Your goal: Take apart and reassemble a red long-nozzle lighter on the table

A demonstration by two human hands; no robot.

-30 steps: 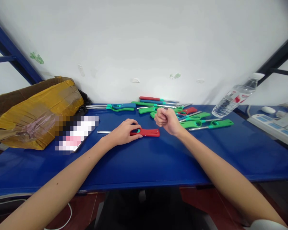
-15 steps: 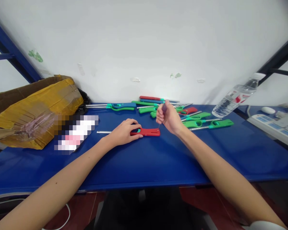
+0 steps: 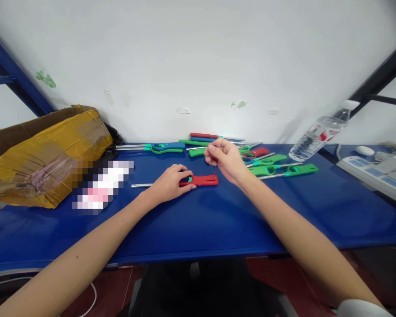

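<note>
A red long-nosed lighter [image 3: 203, 180] lies flat on the blue table, its metal tube pointing left. My left hand [image 3: 173, 182] is closed around its trigger part and presses it to the tabletop. Above the lighter's right end, my right hand [image 3: 226, 159] is closed on a small screwdriver [image 3: 215, 171]. Its thin shaft points down, and the tip meets the red handle near the end. The fingers hide the screwdriver's grip. Behind my right hand lie several green lighters [image 3: 302, 169], with red and blue ones among them.
Left of centre, blue and green lighters [image 3: 166, 146] lie by the wall. A taped cardboard box [image 3: 53, 154] and a blurred-out flat item [image 3: 105, 185] are at the left. On the right are a tilted water bottle [image 3: 318, 136] and a white power strip [image 3: 369, 176].
My right hand has turned over from an upright fist to a fingertip hold on the screwdriver and shifted slightly left. The left hand and the red lighter stay put.
</note>
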